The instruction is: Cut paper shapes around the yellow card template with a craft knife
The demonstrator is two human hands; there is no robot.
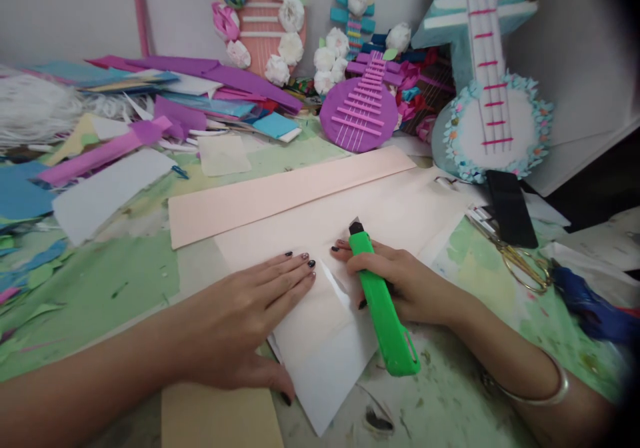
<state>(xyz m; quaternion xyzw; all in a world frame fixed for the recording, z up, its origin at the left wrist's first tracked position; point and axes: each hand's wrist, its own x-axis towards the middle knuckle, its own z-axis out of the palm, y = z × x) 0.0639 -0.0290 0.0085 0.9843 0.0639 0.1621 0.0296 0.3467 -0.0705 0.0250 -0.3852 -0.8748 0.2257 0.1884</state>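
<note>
My left hand [245, 315] lies flat with its fingers stretched out, pressing down a pale pink sheet [320, 328] on the table. My right hand [405, 281] is closed round a green utility knife [383, 308], whose short blade points away from me and rests near the sheet's fold. A long pale pink strip [280, 195] lies just beyond both hands. A bangle circles my right wrist.
Gold scissors [525, 265] and a black phone [510, 208] lie to the right. Paper guitar models, purple [360, 111] and teal-white [493, 121], stand at the back. Coloured paper scraps [100, 141] pile up on the left. A tan card [220, 418] sits under my left wrist.
</note>
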